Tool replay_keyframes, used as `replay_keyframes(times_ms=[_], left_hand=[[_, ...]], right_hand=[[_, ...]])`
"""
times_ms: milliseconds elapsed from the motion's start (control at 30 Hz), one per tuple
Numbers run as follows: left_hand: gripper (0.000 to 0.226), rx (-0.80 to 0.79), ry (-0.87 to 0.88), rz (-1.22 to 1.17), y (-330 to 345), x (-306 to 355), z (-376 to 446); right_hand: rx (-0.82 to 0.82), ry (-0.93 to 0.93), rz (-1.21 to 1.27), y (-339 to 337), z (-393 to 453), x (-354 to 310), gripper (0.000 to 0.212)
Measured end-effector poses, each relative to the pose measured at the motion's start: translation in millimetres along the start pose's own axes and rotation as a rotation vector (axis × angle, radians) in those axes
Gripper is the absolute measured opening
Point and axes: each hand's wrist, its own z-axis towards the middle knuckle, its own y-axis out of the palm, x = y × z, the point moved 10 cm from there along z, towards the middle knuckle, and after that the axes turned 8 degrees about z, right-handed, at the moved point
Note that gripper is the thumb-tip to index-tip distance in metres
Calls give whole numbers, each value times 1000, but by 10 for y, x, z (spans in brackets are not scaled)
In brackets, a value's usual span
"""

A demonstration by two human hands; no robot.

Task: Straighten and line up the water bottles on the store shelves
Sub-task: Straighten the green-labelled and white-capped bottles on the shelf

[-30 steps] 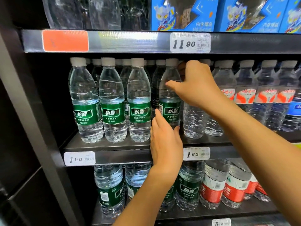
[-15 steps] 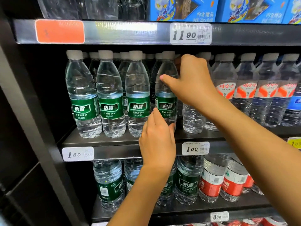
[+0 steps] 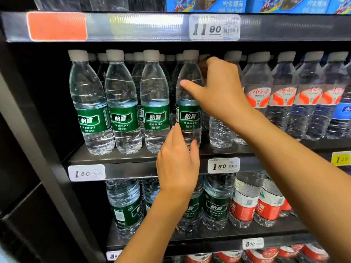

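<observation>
Four green-label water bottles stand in the front row of the middle shelf [image 3: 133, 158]. My right hand [image 3: 218, 92] grips the upper part of the fourth green-label bottle [image 3: 190, 118], its thumb lying across the bottle's shoulder and its fingers curled behind the neck. Below it, my left hand [image 3: 176, 164] touches that bottle's base with straight fingers, the thumb in front. A clear bottle [image 3: 220, 133] right beside it is partly hidden by my right hand. Red-and-white-label bottles [image 3: 258, 95] fill the row to the right.
More green-label bottles [image 3: 216, 207] and red-label bottles [image 3: 243, 207] stand on the lower shelf. Blue boxes [image 3: 205, 4] sit on the top shelf. A dark upright frame [image 3: 38, 152] bounds the shelves on the left. Price tags [image 3: 223, 166] line the shelf edges.
My left hand has shifted a little to the left along the base of the fourth bottle. My right hand keeps its grip on the bottle's top. The view has tilted slightly.
</observation>
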Motion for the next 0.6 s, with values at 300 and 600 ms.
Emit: replay_keyframes(times_ms=[300,600], left_hand=[[31,117,66,-363,-285,142,-294],[17,-174,-157,-715,65,183,-796]], right_hand=[[157,29,351,-635,-448,368,38],[154,219,628,-1248,-1496,1437,23]])
